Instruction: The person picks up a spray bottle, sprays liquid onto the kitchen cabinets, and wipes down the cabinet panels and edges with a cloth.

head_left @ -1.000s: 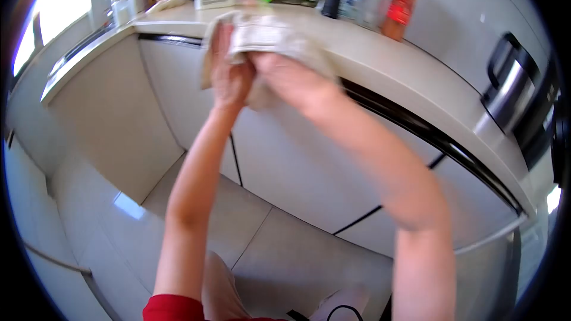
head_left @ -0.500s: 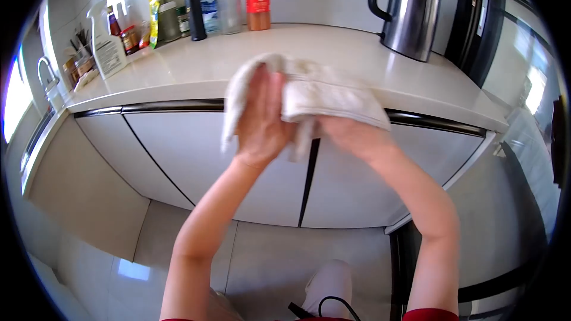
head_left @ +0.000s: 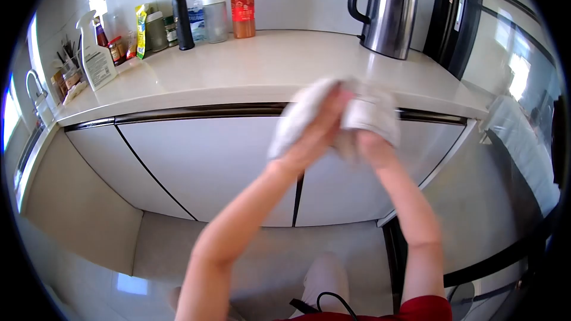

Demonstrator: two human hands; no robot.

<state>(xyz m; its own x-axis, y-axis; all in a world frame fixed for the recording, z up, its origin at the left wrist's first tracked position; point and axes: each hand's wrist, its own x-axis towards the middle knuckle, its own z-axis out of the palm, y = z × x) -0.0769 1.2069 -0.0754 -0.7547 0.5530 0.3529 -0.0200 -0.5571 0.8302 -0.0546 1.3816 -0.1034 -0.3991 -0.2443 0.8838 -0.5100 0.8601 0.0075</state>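
Note:
A white cloth (head_left: 370, 113) is bunched at the front edge of the countertop (head_left: 262, 77), toward the right, and blurred by motion. My left hand (head_left: 321, 125) lies along the cloth's left part, with the fabric folded about it. Most of my right hand (head_left: 373, 144) is under the cloth's right part; only the back of it near the wrist shows. Both hands are close together and hold the cloth, though the fingertips are hidden or smeared.
A steel kettle (head_left: 389, 21) stands behind the hands at right. Farther left are an orange-filled bottle (head_left: 242, 6), a glass jar (head_left: 215, 21), a black bottle (head_left: 182, 18) and a spray bottle (head_left: 97, 59). White cabinet doors (head_left: 208, 166) are below the counter.
Both hands and the cloth have moved right along the counter's front edge and come closer together. The cloth is more bunched. The view has shifted slightly.

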